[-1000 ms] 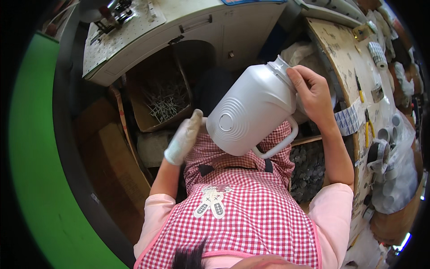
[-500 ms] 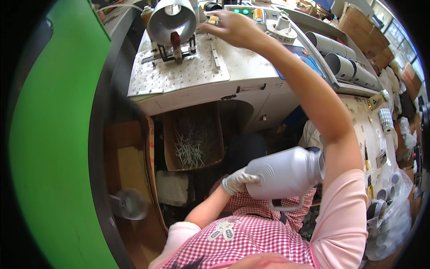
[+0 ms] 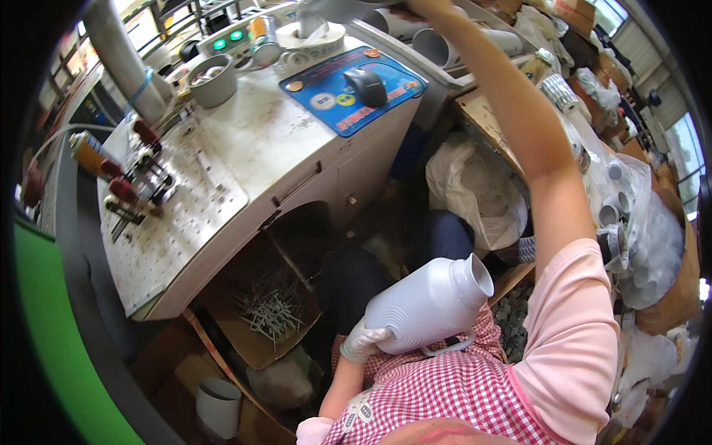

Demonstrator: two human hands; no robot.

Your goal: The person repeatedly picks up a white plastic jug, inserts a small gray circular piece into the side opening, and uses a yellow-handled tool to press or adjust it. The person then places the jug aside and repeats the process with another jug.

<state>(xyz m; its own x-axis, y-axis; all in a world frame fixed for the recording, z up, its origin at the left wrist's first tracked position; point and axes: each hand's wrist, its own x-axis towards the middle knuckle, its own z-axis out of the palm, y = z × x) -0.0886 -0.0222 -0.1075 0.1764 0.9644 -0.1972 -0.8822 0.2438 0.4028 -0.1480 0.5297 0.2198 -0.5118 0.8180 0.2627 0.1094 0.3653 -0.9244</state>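
Observation:
My left hand (image 3: 363, 340), in a pale glove, grips the base end of a light grey vacuum jug body (image 3: 425, 305). The jug lies tilted across my lap, its open neck toward the right and its handle underneath. Bare and stretched far forward, my right hand (image 3: 429, 6) is partly cut off by the top edge. Its fingers are closed on a grey tube (image 3: 347, 7), of which only the lower part shows. A clamp fixture (image 3: 148, 178) with dark red handles stands on the perforated plate (image 3: 200, 215) at the left, with no tube on it.
A blue mouse pad (image 3: 326, 111) with a black mouse (image 3: 366, 87) lies on the workbench. Grey tubes (image 3: 434, 50) sit in a tray at the far right. Below are a cardboard box of thin rods (image 3: 271, 308) and a grey cup (image 3: 218, 406). A green panel (image 3: 55, 326) borders the left.
The grey tube has left the clamp fixture and is in my right hand, which has moved right and forward. My view has turned right. My left hand still holds the jug.

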